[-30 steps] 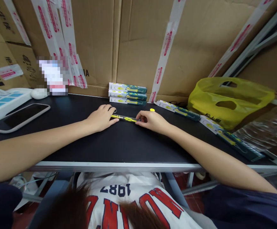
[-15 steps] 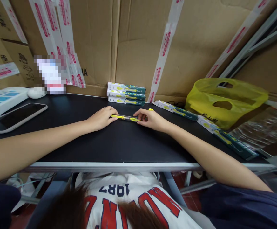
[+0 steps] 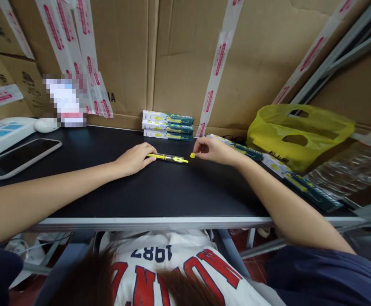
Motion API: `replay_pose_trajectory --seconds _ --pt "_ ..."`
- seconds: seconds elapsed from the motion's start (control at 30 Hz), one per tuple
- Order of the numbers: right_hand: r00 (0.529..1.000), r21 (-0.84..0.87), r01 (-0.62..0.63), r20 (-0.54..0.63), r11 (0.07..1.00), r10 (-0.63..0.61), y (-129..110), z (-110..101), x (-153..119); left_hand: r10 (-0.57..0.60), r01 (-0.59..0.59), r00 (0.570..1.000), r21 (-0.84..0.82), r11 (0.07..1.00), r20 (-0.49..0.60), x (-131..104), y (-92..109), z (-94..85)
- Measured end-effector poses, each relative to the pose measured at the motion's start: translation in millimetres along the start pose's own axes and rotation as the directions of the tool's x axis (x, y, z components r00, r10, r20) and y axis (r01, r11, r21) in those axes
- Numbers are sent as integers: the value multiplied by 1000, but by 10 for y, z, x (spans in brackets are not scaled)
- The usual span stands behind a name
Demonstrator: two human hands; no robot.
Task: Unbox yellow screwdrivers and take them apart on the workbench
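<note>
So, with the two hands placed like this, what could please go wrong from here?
The small yellow cap is at the very fingertips of the right hand, so it may slip and roll across the black tabletop.

The left hand holds the slim yellow tool at one end only, so its free end could swing if nudged.

The box just behind the right hand might get bumped.
</note>
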State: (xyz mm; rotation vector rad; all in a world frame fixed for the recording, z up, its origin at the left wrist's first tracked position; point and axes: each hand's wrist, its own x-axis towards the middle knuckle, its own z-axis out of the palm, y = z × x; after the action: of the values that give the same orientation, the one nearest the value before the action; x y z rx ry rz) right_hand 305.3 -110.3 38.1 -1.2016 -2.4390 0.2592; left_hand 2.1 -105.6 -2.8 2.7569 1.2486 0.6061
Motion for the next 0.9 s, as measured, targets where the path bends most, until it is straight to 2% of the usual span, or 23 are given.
replay_pose_trajectory --seconds 0.13,0.33,0.57,0.63,0.8,0.9 --pt "1000 -68 -17 25 997 19 112 -81 1 7 -7 1000 9 1000 -1 -1 -2 -1" --pt "992 -337 -79 65 938 107 195 -63 -14 -17 16 1000 43 999 3 -7 21 -8" --pt "983 -306 -102 113 947 142 167 -20 -16 -11 12 1000 58 998 -13 -16 47 -9" --pt "989 -342 -94 77 935 127 172 -53 -20 -8 9 1000 62 998 -15 -17 47 -8" --pt "991 -431 -119 -109 895 80 325 -98 1 11 -9 1000 49 999 -27 -14 31 3" --pt "991 -418 -118 -103 901 82 440 -35 33 21 -20 999 39 999 -29 -12 20 7"
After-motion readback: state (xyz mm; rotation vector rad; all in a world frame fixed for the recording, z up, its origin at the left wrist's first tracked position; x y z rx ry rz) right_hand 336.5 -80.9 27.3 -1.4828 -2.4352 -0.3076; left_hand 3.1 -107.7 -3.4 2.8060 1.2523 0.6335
